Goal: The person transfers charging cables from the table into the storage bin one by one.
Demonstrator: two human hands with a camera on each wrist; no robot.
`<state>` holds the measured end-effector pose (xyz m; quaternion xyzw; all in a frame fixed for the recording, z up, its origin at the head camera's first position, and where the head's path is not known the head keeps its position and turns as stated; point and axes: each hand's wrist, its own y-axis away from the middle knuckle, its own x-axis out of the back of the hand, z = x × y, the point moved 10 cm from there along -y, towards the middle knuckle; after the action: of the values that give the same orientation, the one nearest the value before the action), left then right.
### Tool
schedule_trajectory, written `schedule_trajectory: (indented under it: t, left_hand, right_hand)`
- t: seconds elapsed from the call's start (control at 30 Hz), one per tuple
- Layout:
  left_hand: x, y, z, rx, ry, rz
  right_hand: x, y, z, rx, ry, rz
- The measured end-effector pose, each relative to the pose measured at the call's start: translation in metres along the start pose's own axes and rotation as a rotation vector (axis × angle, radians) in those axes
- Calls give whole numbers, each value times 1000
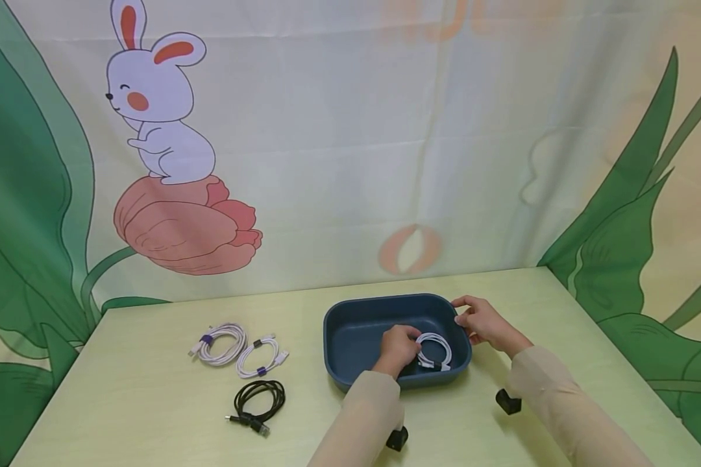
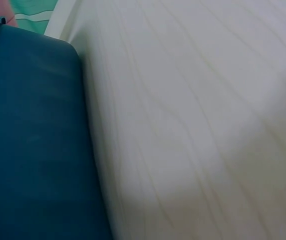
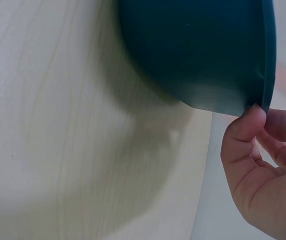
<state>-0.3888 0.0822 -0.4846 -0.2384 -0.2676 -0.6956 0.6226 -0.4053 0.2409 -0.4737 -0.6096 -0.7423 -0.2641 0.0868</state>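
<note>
A dark blue bin [image 1: 356,347] stands on the table, with a coiled white cable [image 1: 435,337] inside at its right end. My left hand [image 1: 398,349] reaches over the near wall and pinches the left edge of that coil. At the bin's right end, my right hand [image 1: 486,324] holds the rim between thumb and fingers. From the right wrist, the thumb [image 3: 250,122] shows against the outer side of the bin wall [image 3: 198,60]. Only the bin's outer wall [image 2: 32,130] and the table fill most of the left wrist view; the left hand's grip is hidden there.
Left of the bin lie a thick white cable coil [image 1: 228,347] with a purple tie, a thinner white cable coil [image 1: 261,358] and a black cable coil [image 1: 259,402]. A printed curtain [image 1: 327,162] hangs behind the pale wooden table [image 1: 152,389].
</note>
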Motion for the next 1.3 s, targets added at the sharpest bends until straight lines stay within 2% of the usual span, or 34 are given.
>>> schedule_trajectory:
  t: [0.2,0.63,1.3]
  left_hand:
    - [0,1,-1,13,8,-6]
    - [4,2,3,-32,-17,10]
    - [8,6,7,-32,42,-30]
  right_hand:
    - [0,0,0,7,-8,-7]
    - [-1,4,-5,2,-25,-15]
    - [-2,1,-2,6,-13,-17]
